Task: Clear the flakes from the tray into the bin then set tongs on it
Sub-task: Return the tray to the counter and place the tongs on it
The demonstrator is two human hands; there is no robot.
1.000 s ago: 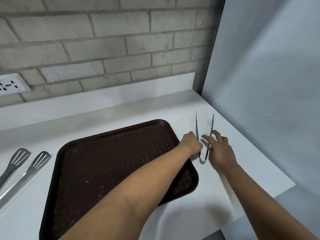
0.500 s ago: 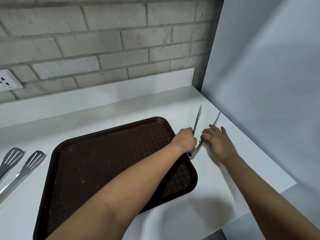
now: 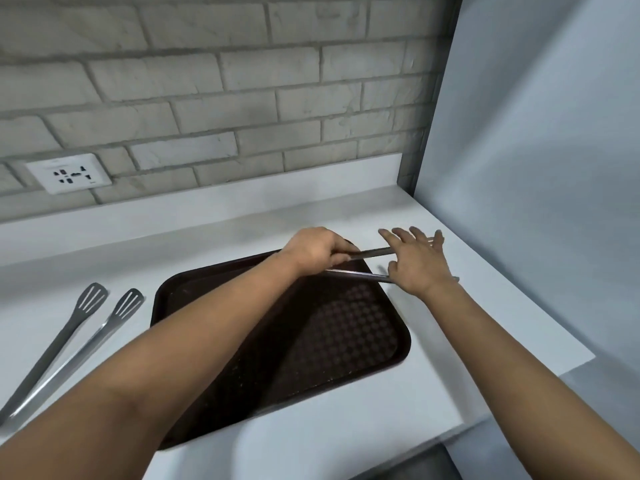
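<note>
Since a moment ago the slim steel tongs (image 3: 367,252) swung sideways over the brown tray's (image 3: 346,327) far right corner, left hand (image 3: 315,249) clamped on them, right hand (image 3: 417,263) fingers spread.

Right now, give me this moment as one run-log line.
left hand: gripping tongs | right hand: open, on tongs | tongs: over tray far edge | tray: flakes remain

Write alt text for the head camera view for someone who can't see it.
The left hand grips thin metal tongs over the far right corner of a dark brown tray while the open right hand steadies them. Slotted tongs lie left on the white counter.
</note>
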